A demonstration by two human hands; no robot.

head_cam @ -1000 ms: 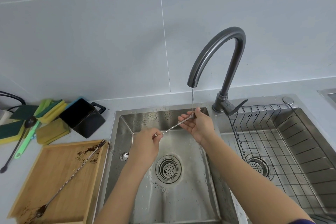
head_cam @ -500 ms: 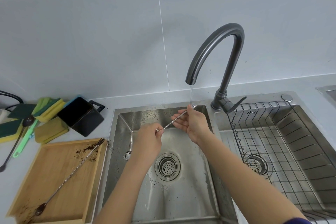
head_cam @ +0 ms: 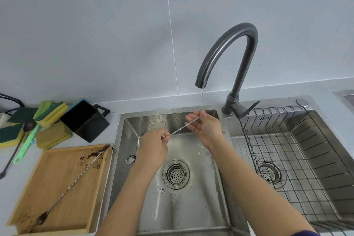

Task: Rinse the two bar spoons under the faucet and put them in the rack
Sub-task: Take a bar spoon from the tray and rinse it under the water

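A: What does the head view show over the sink [head_cam: 220,188]?

B: Both hands hold one bar spoon [head_cam: 183,129] slantwise above the left basin. The left hand [head_cam: 153,144] is closed over its lower end, fingers curled round the twisted stem. The right hand [head_cam: 206,128] pinches the upper end between thumb and fingertips, the other fingers loosely spread.

A: And the water?

B: A thin stream falls from the faucet [head_cam: 229,59] and lands right at the right hand's fingers, on the top end of that spoon.

A: Where is the second bar spoon [head_cam: 74,185]?

B: On the wooden tray [head_cam: 24,189], left of the sink. It lies diagonally, bowl at the near left corner, forked end at the far right corner. Dark grounds are scattered round both ends.

A: Is that a spoon bowl low in the basin, left of the left wrist?

B: Something rounded and speckled sits there; I cannot tell what it is.

A: The rack?

B: The wire rack [head_cam: 287,159] sits in the right basin, with nothing visible in it.

A: Anything else?

B: Sponges [head_cam: 51,111], a black container [head_cam: 86,120], and a green brush [head_cam: 26,144] on the far left counter.
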